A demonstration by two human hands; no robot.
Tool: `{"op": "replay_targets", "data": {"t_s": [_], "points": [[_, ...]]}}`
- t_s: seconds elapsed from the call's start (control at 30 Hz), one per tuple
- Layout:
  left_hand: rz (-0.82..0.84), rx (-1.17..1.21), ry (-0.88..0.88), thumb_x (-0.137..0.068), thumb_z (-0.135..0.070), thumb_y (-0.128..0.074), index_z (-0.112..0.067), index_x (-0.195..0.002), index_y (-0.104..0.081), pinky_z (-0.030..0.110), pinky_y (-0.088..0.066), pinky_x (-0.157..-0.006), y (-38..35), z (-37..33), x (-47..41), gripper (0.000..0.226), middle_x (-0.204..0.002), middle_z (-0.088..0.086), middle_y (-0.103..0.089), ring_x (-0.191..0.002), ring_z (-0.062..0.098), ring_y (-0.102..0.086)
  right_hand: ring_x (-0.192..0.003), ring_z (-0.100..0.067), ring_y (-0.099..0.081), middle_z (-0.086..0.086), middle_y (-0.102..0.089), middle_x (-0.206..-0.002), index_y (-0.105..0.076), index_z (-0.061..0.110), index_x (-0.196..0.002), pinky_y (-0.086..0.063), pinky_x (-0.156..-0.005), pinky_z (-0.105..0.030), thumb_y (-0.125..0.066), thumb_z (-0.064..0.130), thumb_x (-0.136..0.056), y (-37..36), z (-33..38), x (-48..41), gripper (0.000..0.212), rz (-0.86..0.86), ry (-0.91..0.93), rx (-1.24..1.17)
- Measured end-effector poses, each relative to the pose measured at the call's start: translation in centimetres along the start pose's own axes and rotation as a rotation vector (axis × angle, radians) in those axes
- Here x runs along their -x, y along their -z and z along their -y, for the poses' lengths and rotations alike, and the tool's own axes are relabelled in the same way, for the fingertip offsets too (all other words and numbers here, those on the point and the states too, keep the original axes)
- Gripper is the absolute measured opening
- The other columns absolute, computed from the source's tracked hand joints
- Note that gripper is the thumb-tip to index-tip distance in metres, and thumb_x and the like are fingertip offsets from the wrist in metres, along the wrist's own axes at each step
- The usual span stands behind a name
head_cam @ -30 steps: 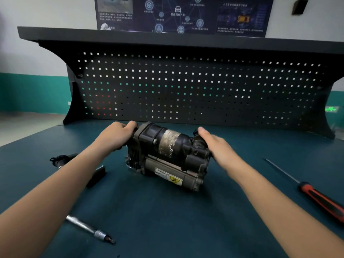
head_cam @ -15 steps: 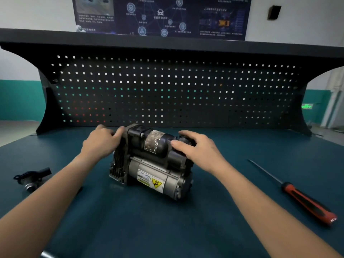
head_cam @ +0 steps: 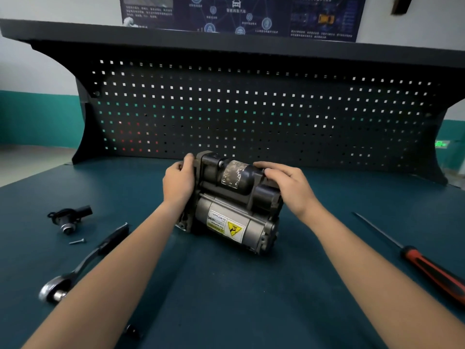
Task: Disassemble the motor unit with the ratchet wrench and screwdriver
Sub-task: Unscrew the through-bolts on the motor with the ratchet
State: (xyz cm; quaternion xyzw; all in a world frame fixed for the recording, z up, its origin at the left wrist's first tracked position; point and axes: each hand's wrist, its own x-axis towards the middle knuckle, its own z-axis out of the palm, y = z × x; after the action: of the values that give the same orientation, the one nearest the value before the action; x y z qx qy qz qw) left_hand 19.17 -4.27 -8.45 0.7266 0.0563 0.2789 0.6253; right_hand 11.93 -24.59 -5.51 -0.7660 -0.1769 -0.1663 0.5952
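My left hand point(head_cam: 178, 182) and right hand point(head_cam: 289, 187) grip the motor unit point(head_cam: 226, 220) by its ends; the ratchet wrench point(head_cam: 83, 263) lies at 8 o'clock, nearer my left.

Frame centre, black-and-grey metal motor unit point(head_cam: 234, 200): upper housing black with a scuffed silvery patch, lower cylinder dull grey, white label with a yellow warning triangle. Plain dark teal bench mat point(head_cam: 226, 298). Behind, black steel pegboard point(head_cam: 251, 109), regular grid of small square holes. Right edge, long screwdriver point(head_cam: 432, 270): red handle with black stripe, dark shaft. Lower left, ratchet wrench point(head_cam: 83, 264): chrome head, black grip. Top, dark blue poster point(head_cam: 239, 13): pale blue icons, one yellow car. Painted wall point(head_cam: 30, 71) at upper left: white over a teal band.
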Motion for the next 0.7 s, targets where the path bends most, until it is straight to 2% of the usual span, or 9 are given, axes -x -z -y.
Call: {"op": "replay_targets", "data": {"t_s": [0.07,0.17,0.23,0.3,0.33,0.4,0.47,0.57,0.7], "points": [[0.021,-0.054,0.026,-0.088,-0.048,-0.042,-0.011,-0.066,-0.044,0.029,-0.035,-0.059,-0.6,-0.4,-0.6,0.043,-0.065,0.000,-0.048,-0.062,0.015,-0.044,-0.092,-0.008,-0.060,0.006,-0.067,-0.094,-0.067,0.027,-0.090,-0.045,-0.083,-0.020,-0.044,0.008,-0.093,0.5,-0.1,-0.9,0.029,-0.014,-0.041,0.014],[0.059,-0.140,0.075,-0.086,-0.047,-0.042,-0.013,-0.062,-0.042,0.028,-0.033,-0.057,-1.5,-1.0,-1.6,0.041,-0.067,0.000,-0.049,-0.062,0.016,-0.044,-0.091,-0.010,-0.059,0.005,-0.066,-0.094,-0.067,0.024,-0.087,-0.044,-0.080,-0.020,-0.042,0.011,-0.094,0.7,-0.4,-1.7,0.029,-0.088,-0.076,0.001],[0.069,-0.152,0.085,-0.085,-0.045,-0.043,-0.016,-0.057,-0.038,0.029,-0.032,-0.056,-2.0,-1.3,-1.9,0.041,-0.065,0.000,-0.047,-0.061,0.018,-0.042,-0.092,-0.007,-0.057,0.014,-0.063,-0.091,-0.064,0.025,-0.089,-0.042,-0.077,-0.014,-0.041,0.018,-0.096,0.7,-1.0,-1.2,0.026,-0.189,-0.017,0.080],[0.067,-0.152,0.078,-0.085,-0.044,-0.044,-0.017,-0.055,-0.034,0.029,-0.032,-0.054,-2.5,-1.4,-2.2,0.042,-0.062,-0.001,-0.044,-0.058,0.017,-0.040,-0.093,-0.002,-0.055,0.021,-0.058,-0.093,-0.057,0.030,-0.095,-0.037,-0.074,-0.005,-0.047,0.029,-0.094,0.7,-1.4,-0.1,0.011,-0.192,0.095,0.215],[0.069,-0.145,0.072,-0.085,-0.043,-0.045,-0.017,-0.055,-0.032,0.029,-0.031,-0.053,-2.8,-1.3,-2.3,0.043,-0.060,-0.001,-0.042,-0.056,0.017,-0.037,-0.095,-0.002,-0.053,0.020,-0.057,-0.097,-0.054,0.031,-0.101,-0.036,-0.074,-0.004,-0.054,0.038,-0.089,0.9,-1.4,0.5,0.015,-0.130,0.109,0.292],[0.076,-0.111,0.060,-0.086,-0.040,-0.045,-0.016,-0.055,-0.029,0.030,-0.029,-0.052,-3.2,-1.3,-2.6,0.043,-0.059,-0.001,-0.037,-0.055,0.016,-0.033,-0.101,-0.002,-0.047,0.016,-0.051,-0.113,-0.046,0.030,-0.120,-0.035,-0.081,-0.014,-0.065,0.054,-0.073,1.8,-1.3,1.0,0.056,0.041,0.094,0.497],[0.090,-0.098,0.046,-0.087,-0.039,-0.045,-0.015,-0.056,-0.029,0.031,-0.028,-0.052,-3.5,-1.3,-2.9,0.043,-0.059,0.000,-0.036,-0.055,0.016,-0.032,-0.106,-0.002,-0.041,0.012,-0.045,-0.126,-0.035,0.029,-0.134,-0.032,-0.087,-0.021,-0.070,0.055,-0.067,2.6,-0.8,1.0,0.080,0.144,0.107,0.710],[0.123,-0.145,0.014,-0.088,-0.039,-0.043,-0.015,-0.055,-0.031,0.031,-0.030,-0.051,-3.6,-1.2,-3.3,0.042,-0.060,0.000,-0.039,-0.055,0.016,-0.035,-0.111,-0.010,-0.046,0.010,-0.048,-0.129,-0.035,0.029,-0.135,-0.035,-0.090,-0.025,-0.065,0.057,-0.063,3.1,-0.5,0.7,0.083,0.137,0.130,0.771],[0.178,-0.277,0.012,-0.088,-0.044,-0.039,-0.012,-0.060,-0.042,0.031,-0.032,-0.057,-4.1,-1.5,-4.4,0.043,-0.067,0.001,-0.049,-0.064,0.018,-0.046,-0.101,-0.010,-0.053,0.014,-0.056,-0.104,-0.047,0.029,-0.126,-0.038,-0.082,-0.021,-0.070,0.052,-0.057,3.5,-0.8,-0.3,0.076,0.074,0.048,0.681]]}}
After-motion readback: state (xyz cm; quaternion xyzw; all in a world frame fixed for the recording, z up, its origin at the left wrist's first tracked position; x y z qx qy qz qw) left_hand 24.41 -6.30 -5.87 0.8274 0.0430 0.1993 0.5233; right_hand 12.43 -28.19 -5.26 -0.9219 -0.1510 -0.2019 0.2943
